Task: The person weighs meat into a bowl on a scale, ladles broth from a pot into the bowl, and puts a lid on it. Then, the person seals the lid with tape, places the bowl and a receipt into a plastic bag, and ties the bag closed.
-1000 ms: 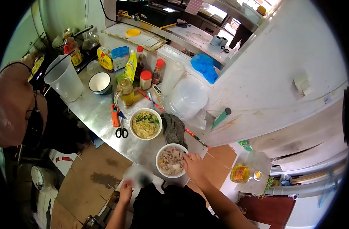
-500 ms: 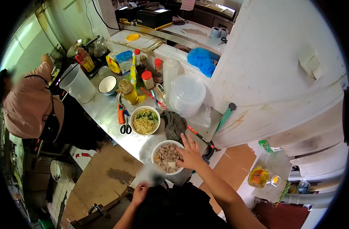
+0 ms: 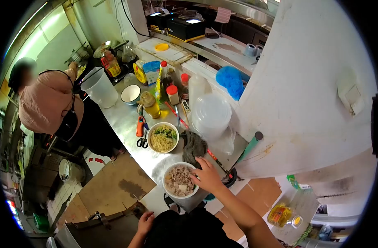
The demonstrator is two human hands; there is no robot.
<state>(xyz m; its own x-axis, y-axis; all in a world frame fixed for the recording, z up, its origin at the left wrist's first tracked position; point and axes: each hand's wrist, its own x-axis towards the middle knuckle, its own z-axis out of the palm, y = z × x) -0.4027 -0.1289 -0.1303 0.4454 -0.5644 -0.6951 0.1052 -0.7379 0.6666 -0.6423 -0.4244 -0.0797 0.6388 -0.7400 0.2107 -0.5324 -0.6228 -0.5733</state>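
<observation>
Left hand [image 3: 145, 222] has dropped away from the meat bowl [image 3: 179, 197]; blurry grey item next to it earlier is out of view. Left fingers look loosely curled; can't tell if gripping. Right hand [image 3: 208, 177] relaxed, fingers spread at the bowl's right rim; contact unclear. Bowl of sliced meat [image 3: 178, 175] sits at the near end of the steel counter [image 3: 122, 119], dark grey cloth [image 3: 194, 146] just behind, noodle bowl [image 3: 162, 151] beyond, to its left.
</observation>
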